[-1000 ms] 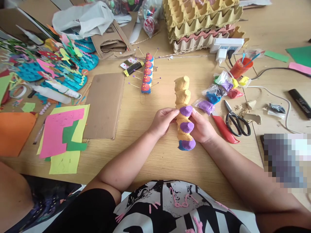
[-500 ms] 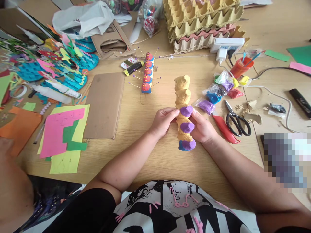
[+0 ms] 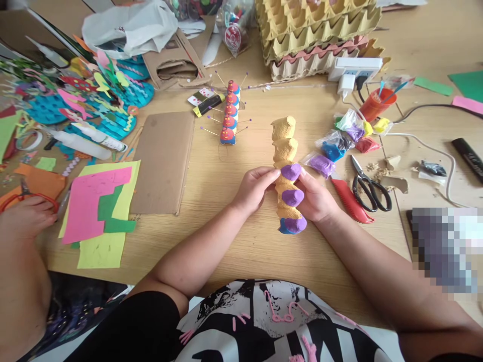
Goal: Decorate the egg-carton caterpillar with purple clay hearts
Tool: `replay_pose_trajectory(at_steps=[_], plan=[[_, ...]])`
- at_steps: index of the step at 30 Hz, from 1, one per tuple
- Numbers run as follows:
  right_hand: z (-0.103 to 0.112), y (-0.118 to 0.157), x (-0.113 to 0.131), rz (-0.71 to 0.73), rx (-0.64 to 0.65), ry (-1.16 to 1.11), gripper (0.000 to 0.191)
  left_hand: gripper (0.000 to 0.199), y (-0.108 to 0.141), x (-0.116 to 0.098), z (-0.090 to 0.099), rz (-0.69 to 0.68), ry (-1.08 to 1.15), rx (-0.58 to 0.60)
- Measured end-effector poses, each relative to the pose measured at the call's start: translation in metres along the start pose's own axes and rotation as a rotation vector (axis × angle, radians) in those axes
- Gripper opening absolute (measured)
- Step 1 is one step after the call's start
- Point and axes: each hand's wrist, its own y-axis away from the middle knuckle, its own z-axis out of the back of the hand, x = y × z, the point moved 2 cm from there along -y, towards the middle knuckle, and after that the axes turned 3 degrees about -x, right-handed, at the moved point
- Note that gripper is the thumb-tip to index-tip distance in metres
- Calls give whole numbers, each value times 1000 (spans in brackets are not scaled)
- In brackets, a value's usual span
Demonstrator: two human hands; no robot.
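Note:
Between both hands I hold an egg carton strip point(image 3: 285, 151), a row of yellow-tan bumps pointing away from me. Purple clay point(image 3: 292, 197) covers part of the three nearer bumps, and a patch of blue clay point(image 3: 286, 226) shows on the nearest one. My left hand point(image 3: 257, 188) grips the strip's left edge, thumb beside the third bump. On the other edge my right hand point(image 3: 316, 195) presses its thumb against the purple clay of that bump. The fingers behind the strip are partly hidden. Beyond it stands a finished-looking caterpillar point(image 3: 230, 113) of red and blue bumps with stick legs.
Bags of coloured clay point(image 3: 332, 148), black-handled scissors point(image 3: 372, 186) and a red sheathed cutter point(image 3: 350, 201) lie at right. Egg trays point(image 3: 320, 40) are stacked behind. Cardboard point(image 3: 162, 163) and coloured paper point(image 3: 98, 216) lie left. Another person's hand point(image 3: 28, 216) holds red scissors point(image 3: 26, 196).
The other person's hand at far left has come further into view with red scissors. My hands and the strip stay almost still; the view has shifted very slightly.

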Motion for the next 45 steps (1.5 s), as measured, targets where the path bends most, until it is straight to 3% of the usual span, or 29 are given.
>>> replay_pose_trajectory(at_steps=[6, 14, 18, 26, 41, 45], plan=[[1, 0, 1, 0, 10, -14, 27, 43, 1, -2, -5, 25, 78, 25], [1, 0, -1, 29, 13, 3, 34, 41, 3, 0, -5, 31, 79, -57], [1, 0, -1, 25, 25, -10, 35, 45, 4, -1, -9, 44, 117, -13], [3, 1, -2, 44, 5, 13, 32, 42, 3, 1, -7, 243, 188, 36], [2, 2, -2, 56, 21, 13, 35, 45, 4, -2, -4, 289, 214, 106], [-1, 3, -2, 54, 12, -4, 39, 44, 3, -2, -3, 275, 189, 78]])
